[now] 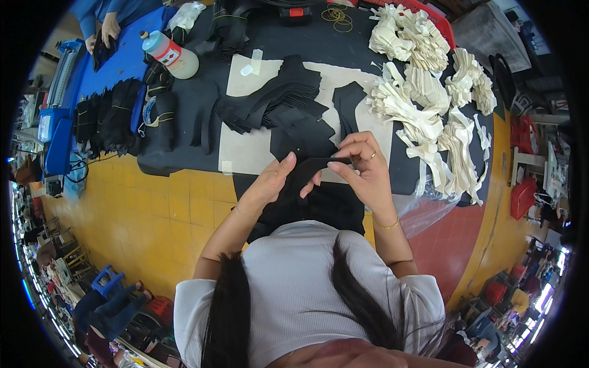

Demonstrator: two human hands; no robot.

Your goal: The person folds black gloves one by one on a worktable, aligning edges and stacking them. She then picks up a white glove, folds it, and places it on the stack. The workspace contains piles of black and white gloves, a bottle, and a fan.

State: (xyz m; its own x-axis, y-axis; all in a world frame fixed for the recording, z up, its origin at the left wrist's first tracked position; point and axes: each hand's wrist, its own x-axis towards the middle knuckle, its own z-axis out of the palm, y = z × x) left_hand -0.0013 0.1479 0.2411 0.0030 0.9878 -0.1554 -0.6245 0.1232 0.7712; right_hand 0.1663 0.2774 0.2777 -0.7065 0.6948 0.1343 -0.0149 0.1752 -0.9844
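Observation:
In front of my chest, at the table's near edge, I hold a dark curved strip of cut fabric (pixel 311 165). My right hand (pixel 366 167) pinches its right end between thumb and fingers. My left hand (pixel 273 179) is closed around the other end, its thumb on top and fingertips showing below the strip. Just beyond my hands, a fanned stack of black cut pieces (pixel 270 98) lies on a pale sheet (pixel 242 150). A few more black pieces (pixel 348 104) lie to the right of that stack.
Bundles of cream fabric strips (pixel 423 92) cover the table's right side. Clear plastic (pixel 429 205) hangs off the near right edge. Farther left are a bottle (pixel 170 55), tied black bundles (pixel 110 116) and another person's hands (pixel 107 34) over a blue surface. A red basket (pixel 442 24) stands at the far right.

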